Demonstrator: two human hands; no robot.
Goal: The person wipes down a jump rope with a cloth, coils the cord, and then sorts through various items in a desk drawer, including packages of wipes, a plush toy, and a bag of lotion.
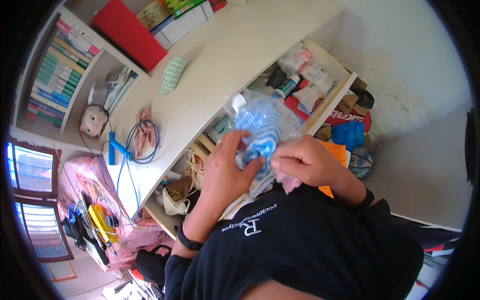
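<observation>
Over the open drawers I hold a blue-and-white striped fabric bundle (262, 123), partly inside a clear plastic bag (242, 107). My left hand (227, 163) grips the bundle's near side, with its thumb pressed against the striped folds. My right hand (305, 161) is closed at the bag's right edge, its fingertips pinched on the plastic. Below those fingers hangs a small piece of pink fabric (289, 183); whether the right hand also grips it is unclear. Part of the bundle is hidden behind my left fingers.
An open drawer (330, 108) holds packets and a bottle (287, 86); another (161, 217) contains cloth bags (176, 197). The white desk (225, 63) carries a blue-handled jump rope (122, 146), pink cloth (144, 133) and green zigzag pouch (172, 75). A ball (360, 161) lies right.
</observation>
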